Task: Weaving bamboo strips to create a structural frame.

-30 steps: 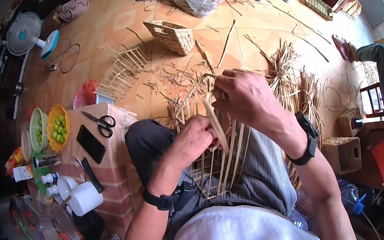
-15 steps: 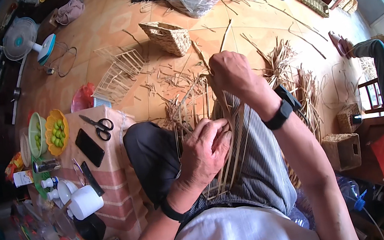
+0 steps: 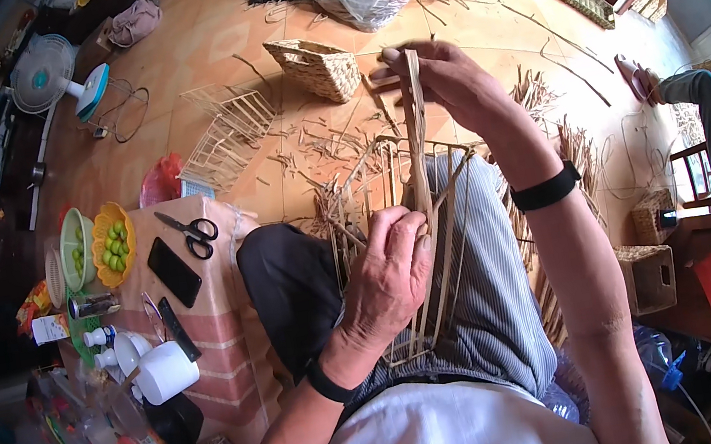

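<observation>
Wire frame (image 3: 408, 260), steadied on the lap by the clenched left hand (image 3: 388, 277), while a straw strip (image 3: 418, 133) is pinched taut above it by the right hand (image 3: 436, 84) for weaving.

At frame centre a frame (image 3: 407, 251) of thin pale wooden sticks, dry and matt; the strip (image 3: 418, 133) rising from it looks like flat, fibrous straw; above it a coarse woven basket (image 3: 314, 68); the floor (image 3: 189, 53) is smooth, faintly glossy orange tile; centre left, scissors (image 3: 190, 231) with shiny metal blades and black plastic handles.
</observation>
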Available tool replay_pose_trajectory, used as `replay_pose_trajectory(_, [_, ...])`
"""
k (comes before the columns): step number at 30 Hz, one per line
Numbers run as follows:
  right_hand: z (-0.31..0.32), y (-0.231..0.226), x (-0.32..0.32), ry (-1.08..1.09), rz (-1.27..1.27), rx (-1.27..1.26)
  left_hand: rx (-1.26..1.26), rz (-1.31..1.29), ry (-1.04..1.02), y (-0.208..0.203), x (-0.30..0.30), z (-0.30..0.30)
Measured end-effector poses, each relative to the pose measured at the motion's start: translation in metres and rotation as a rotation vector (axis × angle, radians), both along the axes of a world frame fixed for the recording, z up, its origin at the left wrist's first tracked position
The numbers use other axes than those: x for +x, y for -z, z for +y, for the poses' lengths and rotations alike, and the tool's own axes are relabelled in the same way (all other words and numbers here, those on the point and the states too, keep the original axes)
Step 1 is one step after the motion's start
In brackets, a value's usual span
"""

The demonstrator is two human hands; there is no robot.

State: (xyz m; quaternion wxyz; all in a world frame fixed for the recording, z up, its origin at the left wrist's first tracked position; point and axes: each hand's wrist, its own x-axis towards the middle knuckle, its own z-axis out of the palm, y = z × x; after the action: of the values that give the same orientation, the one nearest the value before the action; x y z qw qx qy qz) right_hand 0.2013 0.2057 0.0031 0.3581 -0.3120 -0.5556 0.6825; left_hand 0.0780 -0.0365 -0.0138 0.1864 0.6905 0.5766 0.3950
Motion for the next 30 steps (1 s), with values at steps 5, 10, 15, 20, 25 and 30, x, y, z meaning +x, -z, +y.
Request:
replay_pose_trajectory(5, [0.029,0.029,0.023,0.003,0.029,-0.308,0.108,0.059,-0.008,0.004,0.002,0.007])
replay_pose_trajectory(10, [0.012,0.033,0.012,0.188,0.239,-0.25,-0.005,-0.052,0.024,0.003,0.002,0.012])
replay_pose_trajectory(15, [-0.001,-0.006,0.024,-0.164,-0.571,0.425,-0.055,-0.127,-0.011,0.001,-0.001,0.005])
replay_pose_trajectory(20, [0.023,0.017,0.095,-0.267,0.181,-0.281,-0.057,-0.133,-0.006,-0.004,0.005,-0.003])
replay_pose_trajectory(25, [0.009,0.082,0.108,0.019,0.319,-0.606,-0.043,-0.154,0.033,-0.004,0.014,-0.002])
replay_pose_trajectory(30, [0.019,0.075,0.098,0.203,0.49,-0.601,-0.027,-0.157,0.016,-0.005,0.015,-0.003])
